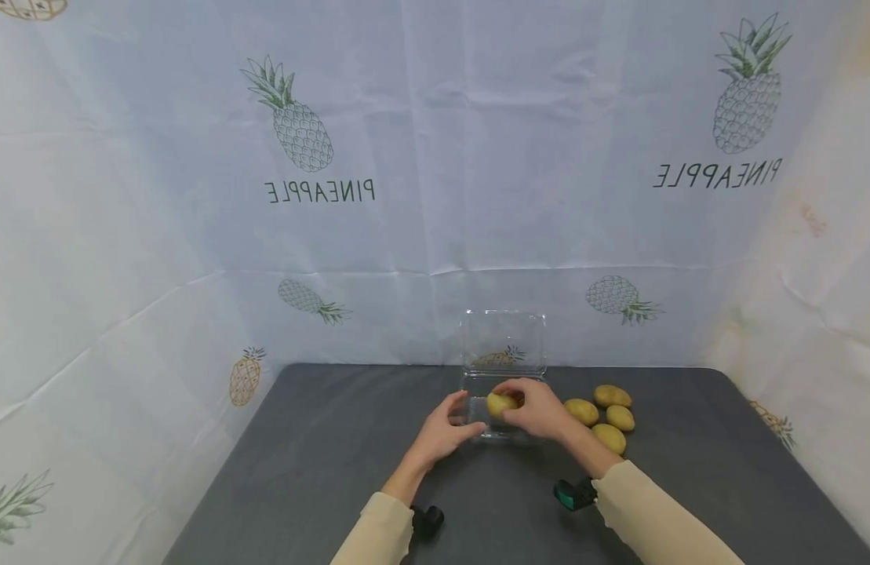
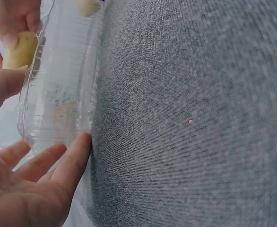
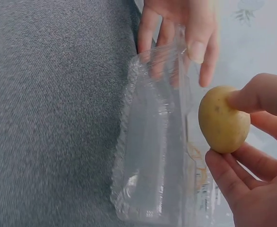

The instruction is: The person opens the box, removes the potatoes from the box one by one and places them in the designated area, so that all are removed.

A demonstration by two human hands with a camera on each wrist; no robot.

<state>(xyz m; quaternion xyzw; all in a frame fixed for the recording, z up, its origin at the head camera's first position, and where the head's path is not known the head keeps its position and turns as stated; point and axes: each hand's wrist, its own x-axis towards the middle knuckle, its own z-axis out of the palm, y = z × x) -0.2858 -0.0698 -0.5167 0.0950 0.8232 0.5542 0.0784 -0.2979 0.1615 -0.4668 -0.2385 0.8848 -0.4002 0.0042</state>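
A clear plastic clamshell box (image 1: 507, 436) stands on the grey table with its lid (image 1: 504, 339) raised upright. My left hand (image 1: 447, 428) holds the box's left wall (image 3: 152, 156), thumb at the rim and fingers low along its side (image 2: 63, 163). My right hand (image 1: 540, 410) pinches a small yellow potato (image 1: 500, 405) between thumb and fingers just above the open box. The right wrist view shows this potato (image 3: 223, 119) beside the box rim, apart from the plastic. In the left wrist view the potato (image 2: 19, 51) peeks over the box (image 2: 58, 94).
Several more yellow potatoes (image 1: 608, 416) lie loose on the table right of the box. The grey tabletop (image 1: 300, 471) stretches wide to the left and front. White pineapple-print cloth (image 1: 435, 196) closes off the back and both sides.
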